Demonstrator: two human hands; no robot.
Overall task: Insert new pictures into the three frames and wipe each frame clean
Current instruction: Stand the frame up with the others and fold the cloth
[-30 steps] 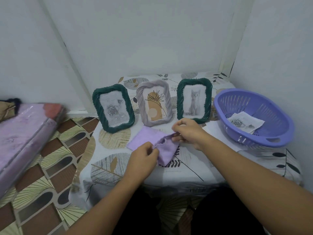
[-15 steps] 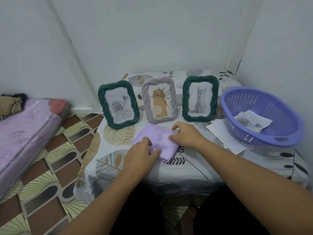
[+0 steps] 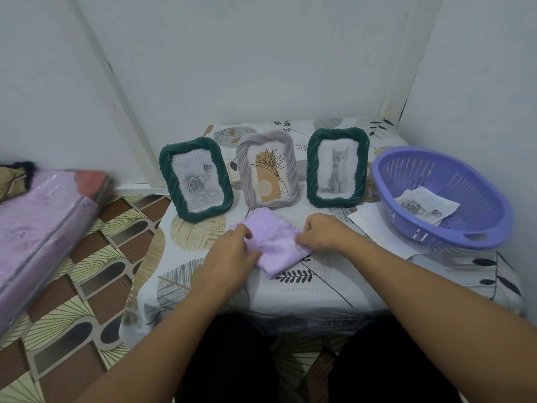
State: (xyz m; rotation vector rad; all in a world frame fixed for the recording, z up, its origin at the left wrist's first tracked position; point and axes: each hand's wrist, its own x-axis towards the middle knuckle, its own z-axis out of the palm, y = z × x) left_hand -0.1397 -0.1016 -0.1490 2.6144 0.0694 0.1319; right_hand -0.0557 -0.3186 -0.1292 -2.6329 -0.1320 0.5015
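Both hands pinch the purple cloth on the table: the left hand grips its near-left edge, the right hand its right edge. Behind stand three frames: rose frame, grey frame, cat frame, all holding pictures. A basket holds a loose print. Likely the cloth is being folded after or between wipes; next it needs lifting to a frame or setting aside.

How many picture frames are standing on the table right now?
3. A green frame with a rose picture stands on the left, a grey frame with a plant print in the middle, and a green frame with a cat picture on the right, beside the basket.
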